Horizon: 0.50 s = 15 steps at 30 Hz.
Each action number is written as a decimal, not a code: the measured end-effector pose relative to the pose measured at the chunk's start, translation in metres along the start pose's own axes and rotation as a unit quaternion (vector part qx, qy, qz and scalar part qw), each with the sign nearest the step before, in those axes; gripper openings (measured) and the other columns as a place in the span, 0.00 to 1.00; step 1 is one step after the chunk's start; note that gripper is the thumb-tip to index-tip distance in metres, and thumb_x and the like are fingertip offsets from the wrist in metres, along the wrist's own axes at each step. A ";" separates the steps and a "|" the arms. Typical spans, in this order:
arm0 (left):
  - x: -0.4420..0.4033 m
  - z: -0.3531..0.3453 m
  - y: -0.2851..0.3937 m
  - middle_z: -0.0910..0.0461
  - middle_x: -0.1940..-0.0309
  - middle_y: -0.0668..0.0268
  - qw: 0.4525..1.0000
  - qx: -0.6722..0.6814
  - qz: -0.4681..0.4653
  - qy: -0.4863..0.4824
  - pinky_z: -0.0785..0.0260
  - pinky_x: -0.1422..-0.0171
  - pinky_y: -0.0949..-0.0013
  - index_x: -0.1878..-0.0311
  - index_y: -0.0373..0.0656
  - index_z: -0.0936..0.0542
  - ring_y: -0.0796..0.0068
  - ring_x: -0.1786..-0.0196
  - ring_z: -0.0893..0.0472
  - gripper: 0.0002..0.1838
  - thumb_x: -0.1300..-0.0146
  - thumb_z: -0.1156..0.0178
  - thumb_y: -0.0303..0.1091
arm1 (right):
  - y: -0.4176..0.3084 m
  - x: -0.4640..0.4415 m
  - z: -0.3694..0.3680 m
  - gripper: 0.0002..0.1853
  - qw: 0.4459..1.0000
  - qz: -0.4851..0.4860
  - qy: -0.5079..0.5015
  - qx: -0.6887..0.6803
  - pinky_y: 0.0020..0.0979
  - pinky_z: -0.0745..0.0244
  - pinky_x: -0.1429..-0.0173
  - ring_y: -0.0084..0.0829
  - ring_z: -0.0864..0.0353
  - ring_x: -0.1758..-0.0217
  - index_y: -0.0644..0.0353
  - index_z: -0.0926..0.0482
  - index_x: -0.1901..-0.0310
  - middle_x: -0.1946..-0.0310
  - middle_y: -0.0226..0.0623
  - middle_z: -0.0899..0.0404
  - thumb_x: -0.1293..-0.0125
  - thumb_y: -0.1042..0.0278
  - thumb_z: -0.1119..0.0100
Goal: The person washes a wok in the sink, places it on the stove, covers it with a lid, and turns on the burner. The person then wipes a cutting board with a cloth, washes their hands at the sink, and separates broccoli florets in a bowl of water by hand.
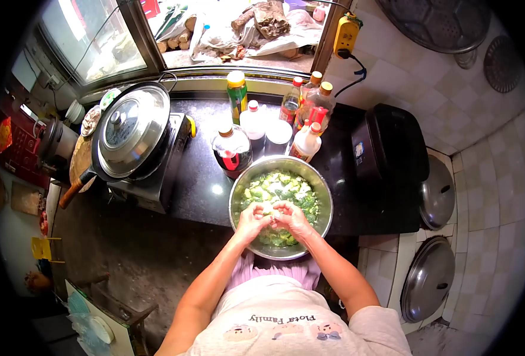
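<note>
A large steel basin (328, 210) holds many green broccoli pieces (280, 183), which look wet. Over its near half, my left hand (253, 219) and my right hand (293, 219) meet fingertip to fingertip. Both have curled, closed fingers. Between them they grip a small pale-green piece of broccoli (268, 212), mostly covered by the fingers. The basin sits at the counter's front edge, against my front.
Just behind the basin stand a dark sauce bottle (231, 153), a white bottle (306, 142) and several other bottles. A lidded wok (131, 132) rests on a stove at left, its wooden handle (77, 188) sticking out. A black bin (390, 142) is at right.
</note>
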<state>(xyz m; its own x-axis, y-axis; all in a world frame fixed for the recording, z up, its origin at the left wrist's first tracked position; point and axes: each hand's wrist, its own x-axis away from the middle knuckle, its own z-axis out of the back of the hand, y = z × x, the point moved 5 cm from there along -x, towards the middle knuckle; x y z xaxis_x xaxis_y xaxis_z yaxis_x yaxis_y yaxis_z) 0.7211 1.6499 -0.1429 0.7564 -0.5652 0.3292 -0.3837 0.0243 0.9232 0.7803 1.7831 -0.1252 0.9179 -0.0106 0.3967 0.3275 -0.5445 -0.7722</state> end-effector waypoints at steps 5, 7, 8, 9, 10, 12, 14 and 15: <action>0.003 0.007 0.011 0.22 0.62 0.66 0.998 0.021 0.041 0.048 0.28 0.67 0.77 0.49 0.40 0.28 0.79 0.67 0.22 0.15 0.39 0.42 0.27 | 0.000 0.001 -0.002 0.18 0.999 -0.012 -0.010 -0.036 0.30 0.20 0.56 0.31 0.18 0.63 0.65 0.30 0.50 0.57 0.38 0.23 0.39 0.71 0.38; -0.001 0.009 0.000 0.23 0.54 0.60 0.998 0.003 0.049 0.027 0.26 0.68 0.75 0.41 0.40 0.32 0.77 0.67 0.20 0.22 0.37 0.44 0.33 | -0.012 0.009 -0.013 0.17 0.998 -0.018 -0.019 -0.050 0.29 0.20 0.57 0.31 0.18 0.63 0.66 0.29 0.51 0.56 0.39 0.23 0.39 0.72 0.39; 0.005 0.003 0.011 0.23 0.52 0.58 0.999 -0.009 0.040 0.034 0.26 0.68 0.74 0.38 0.40 0.33 0.76 0.66 0.20 0.24 0.37 0.43 0.34 | -0.010 0.008 -0.009 0.16 0.999 -0.020 -0.012 -0.034 0.29 0.20 0.58 0.31 0.18 0.64 0.66 0.28 0.52 0.57 0.39 0.22 0.39 0.72 0.39; 0.009 -0.002 0.021 0.24 0.49 0.56 0.998 -0.022 0.031 0.042 0.25 0.68 0.73 0.36 0.41 0.35 0.75 0.66 0.20 0.26 0.37 0.43 0.35 | -0.006 0.007 -0.004 0.15 1.000 -0.022 -0.006 -0.018 0.29 0.20 0.58 0.31 0.18 0.64 0.67 0.28 0.53 0.58 0.40 0.22 0.39 0.72 0.39; 0.014 -0.007 0.028 0.27 0.44 0.53 0.996 -0.087 0.008 0.029 0.24 0.66 0.71 0.32 0.42 0.40 0.72 0.65 0.19 0.32 0.37 0.42 0.39 | -0.002 0.005 0.001 0.14 1.000 -0.025 0.000 -0.004 0.29 0.20 0.59 0.31 0.18 0.65 0.67 0.27 0.53 0.59 0.40 0.21 0.39 0.72 0.40; 0.007 -0.003 0.010 0.22 0.54 0.58 0.981 -0.193 -0.009 -0.020 0.26 0.64 0.73 0.40 0.41 0.30 0.76 0.65 0.20 0.22 0.36 0.42 0.38 | -0.002 0.005 -0.002 0.13 0.999 -0.024 -0.018 0.026 0.28 0.20 0.61 0.30 0.18 0.66 0.67 0.26 0.55 0.63 0.40 0.20 0.39 0.72 0.40; 0.005 0.002 -0.004 0.21 0.63 0.63 0.977 -0.207 0.014 -0.055 0.27 0.64 0.74 0.48 0.41 0.26 0.79 0.65 0.21 0.14 0.34 0.43 0.36 | 0.002 0.006 -0.005 0.12 0.999 -0.021 -0.019 0.043 0.27 0.20 0.64 0.28 0.18 0.69 0.68 0.26 0.56 0.67 0.40 0.20 0.39 0.70 0.40; 0.007 0.002 -0.003 0.21 0.66 0.65 0.983 -0.172 0.026 -0.061 0.27 0.64 0.74 0.52 0.40 0.24 0.79 0.65 0.21 0.12 0.34 0.43 0.36 | 0.003 0.008 -0.006 0.12 0.999 -0.023 -0.019 0.042 0.27 0.21 0.64 0.28 0.18 0.69 0.67 0.26 0.56 0.67 0.40 0.20 0.38 0.70 0.40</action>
<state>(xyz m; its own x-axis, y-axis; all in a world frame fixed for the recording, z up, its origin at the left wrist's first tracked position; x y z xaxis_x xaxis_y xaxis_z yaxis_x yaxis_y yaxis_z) 0.7271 1.6444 -0.1438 0.6636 -0.6494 0.3714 -0.2026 0.3219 0.9249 0.7869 1.7767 -0.1217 0.9089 0.0461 0.4144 0.3854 -0.4721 -0.7928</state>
